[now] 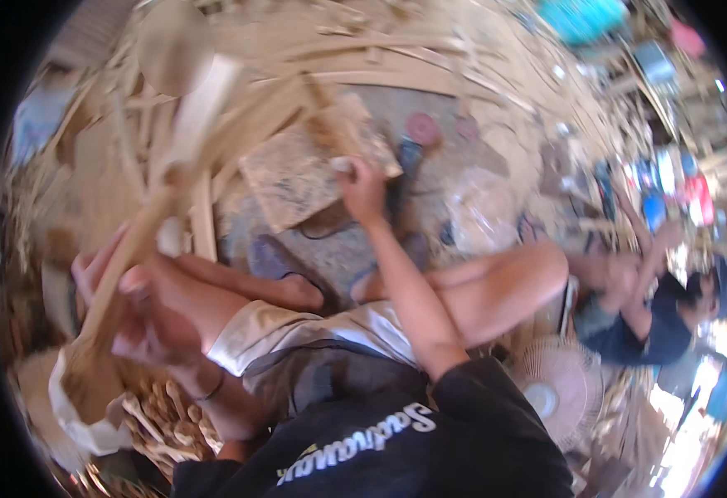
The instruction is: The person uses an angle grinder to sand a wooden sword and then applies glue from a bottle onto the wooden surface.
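A long pale wooden piece slants from the lower left up toward the middle, blurred, with a joint partway along it. My left hand is closed against its lower part; the thumb shows, the other fingers are partly hidden. My right hand is closed on a narrow brown strip-like thing with a pale end; blur hides its exact kind. That hand is over a speckled square board on the ground between my feet. The strip's far end is close to the wooden piece's upper end.
Wood strips and shavings cover the ground ahead. A clear plastic bag lies right of the board. A round fan stands at my right, near a seated person. White wrapping and small wood pieces are at lower left.
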Available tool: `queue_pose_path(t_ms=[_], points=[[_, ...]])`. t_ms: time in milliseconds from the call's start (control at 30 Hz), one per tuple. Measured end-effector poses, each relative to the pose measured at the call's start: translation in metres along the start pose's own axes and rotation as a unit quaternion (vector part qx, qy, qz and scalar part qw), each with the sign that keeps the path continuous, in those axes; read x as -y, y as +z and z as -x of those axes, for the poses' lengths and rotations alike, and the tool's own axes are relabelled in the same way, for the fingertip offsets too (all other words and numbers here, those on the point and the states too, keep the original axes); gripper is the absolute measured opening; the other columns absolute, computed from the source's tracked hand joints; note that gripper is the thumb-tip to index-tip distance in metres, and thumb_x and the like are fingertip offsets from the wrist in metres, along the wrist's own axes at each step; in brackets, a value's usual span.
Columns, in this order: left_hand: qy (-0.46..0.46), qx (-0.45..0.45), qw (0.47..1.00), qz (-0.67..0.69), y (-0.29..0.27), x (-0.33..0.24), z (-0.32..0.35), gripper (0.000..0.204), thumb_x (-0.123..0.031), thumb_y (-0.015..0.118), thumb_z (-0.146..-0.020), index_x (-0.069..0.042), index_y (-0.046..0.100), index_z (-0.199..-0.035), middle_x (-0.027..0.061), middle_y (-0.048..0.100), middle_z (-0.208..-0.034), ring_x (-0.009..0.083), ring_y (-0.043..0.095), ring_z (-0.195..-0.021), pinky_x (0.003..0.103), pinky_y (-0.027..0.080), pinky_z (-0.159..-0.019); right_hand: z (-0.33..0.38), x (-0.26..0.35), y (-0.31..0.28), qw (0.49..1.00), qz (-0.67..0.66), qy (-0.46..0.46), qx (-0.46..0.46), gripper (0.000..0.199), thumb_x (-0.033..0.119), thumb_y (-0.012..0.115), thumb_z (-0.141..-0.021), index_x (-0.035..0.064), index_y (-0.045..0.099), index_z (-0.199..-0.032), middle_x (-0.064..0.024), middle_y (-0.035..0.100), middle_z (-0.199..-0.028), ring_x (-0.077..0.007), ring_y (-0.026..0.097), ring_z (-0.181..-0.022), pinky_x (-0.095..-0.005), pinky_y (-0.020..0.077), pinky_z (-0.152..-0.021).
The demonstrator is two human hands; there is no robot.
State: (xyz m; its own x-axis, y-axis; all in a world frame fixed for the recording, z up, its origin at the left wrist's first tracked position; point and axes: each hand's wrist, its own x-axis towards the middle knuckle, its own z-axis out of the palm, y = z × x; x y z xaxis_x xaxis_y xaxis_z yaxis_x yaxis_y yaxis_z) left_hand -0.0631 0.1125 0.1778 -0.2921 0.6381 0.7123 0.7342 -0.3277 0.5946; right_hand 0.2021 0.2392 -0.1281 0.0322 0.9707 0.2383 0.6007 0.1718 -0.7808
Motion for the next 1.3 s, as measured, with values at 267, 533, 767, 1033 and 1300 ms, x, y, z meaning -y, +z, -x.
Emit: queue_pose_path(t_ms=[267,533,767,1033,1300], points=[[-0.003,0.006,0.998,-0.065,-0.003,-0.002,-0.004,0.048,-0.037,0.052,-0.114,0.008,0.068,-0.116,0.0141,0.066,-0.109,0.0261,0.063,-0.102,0.04,0.049,-0.094,0.0,-0.026,-0.076,0.976,-0.016,0.161,-0.147,0.02,0.01,0.066,-0.09,0.0059,0.076,-0.107,-0.0196,0.076,-0.104,-0.0394,0.072,-0.098,-0.049,0.0559,-0.088],[-0.015,-0.021,1.0,-0.006,0.007,0.0,-0.008,0.059,-0.047,0.06,-0.109,0.01,0.07,-0.113,0.0167,0.068,-0.108,0.0249,0.061,-0.103,0.041,0.049,-0.093,0.018,-0.301,-0.179,0.818,0.457,0.337,0.094,0.043,0.036,0.054,-0.102,0.003,0.082,-0.106,-0.021,0.079,-0.112,-0.0393,0.076,-0.106,-0.0516,0.0609,-0.091],[-0.029,-0.039,0.999,0.007,0.015,-0.02,-0.021,0.057,-0.048,0.069,-0.102,0.008,0.071,-0.109,0.0134,0.065,-0.101,0.0195,0.057,-0.091,0.032,0.044,-0.083,0.024,-0.324,-0.149,0.852,0.393,0.346,0.017,0.031,0.025,0.066,-0.091,0.0008,0.082,-0.103,-0.0259,0.078,-0.102,-0.0445,0.077,-0.099,-0.0535,0.0616,-0.087],[-0.044,-0.02,0.999,-0.005,0.018,-0.024,-0.018,0.056,-0.05,0.064,-0.105,0.006,0.07,-0.11,0.0109,0.061,-0.099,0.0182,0.054,-0.093,0.032,0.042,-0.085,-0.043,-0.231,-0.21,0.896,0.115,0.318,-0.287,0.025,0.016,0.071,-0.097,-0.0033,0.081,-0.109,-0.0188,0.08,-0.111,-0.031,0.078,-0.099,-0.0415,0.0616,-0.089],[-0.065,-0.018,0.998,0.001,0.013,-0.026,-0.014,0.051,-0.046,0.067,-0.104,0.005,0.072,-0.108,0.0095,0.062,-0.097,0.018,0.055,-0.092,0.032,0.042,-0.082,-0.059,0.227,-0.152,0.976,-0.172,-0.046,-0.121,0.02,0.007,0.079,-0.095,0.0035,0.083,-0.115,-0.0051,0.075,-0.097,-0.0153,0.066,-0.089,-0.0294,0.0529,-0.085]])
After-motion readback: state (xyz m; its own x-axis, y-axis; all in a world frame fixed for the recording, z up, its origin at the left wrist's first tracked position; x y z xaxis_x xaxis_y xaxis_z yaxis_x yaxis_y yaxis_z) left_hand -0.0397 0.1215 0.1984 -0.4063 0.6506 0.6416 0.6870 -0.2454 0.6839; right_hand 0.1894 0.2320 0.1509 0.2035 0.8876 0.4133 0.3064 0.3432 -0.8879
